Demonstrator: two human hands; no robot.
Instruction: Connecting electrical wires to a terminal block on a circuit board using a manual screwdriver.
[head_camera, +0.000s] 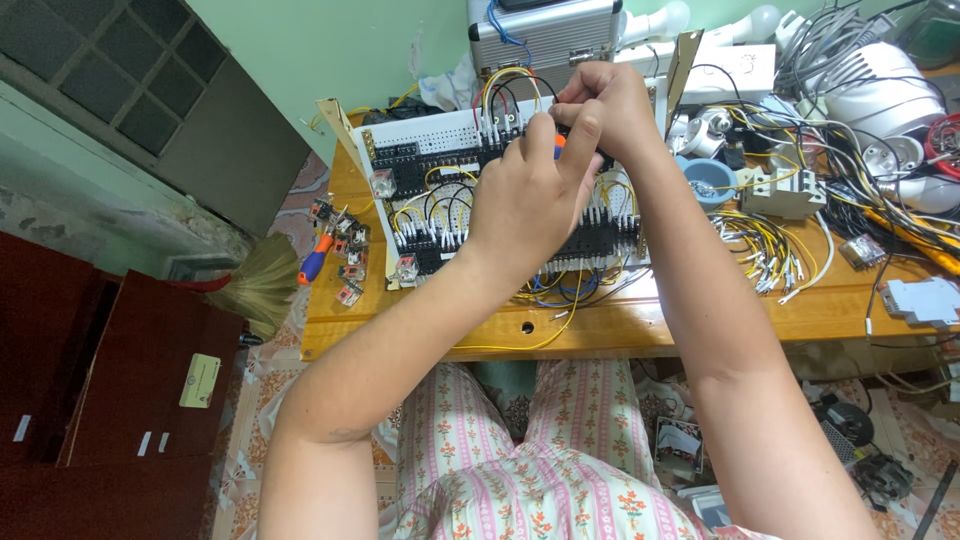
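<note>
A white perforated panel (440, 135) with rows of black terminal blocks and yellow, red and black wires stands tilted on the wooden table (600, 325). My left hand (530, 195) is closed around a screwdriver with an orange and blue handle (559, 142), its tip hidden against the top terminal row. My right hand (605, 105) pinches a thin wire at the same row, just above the left hand; both hands touch.
Loose yellow wires with white ferrules (770, 250), a blue cup (712, 180), white breakers (785, 195) and tangled cables fill the right side. Small relays and another screwdriver (315, 262) lie at the left edge. A metal case (545, 35) stands behind the panel.
</note>
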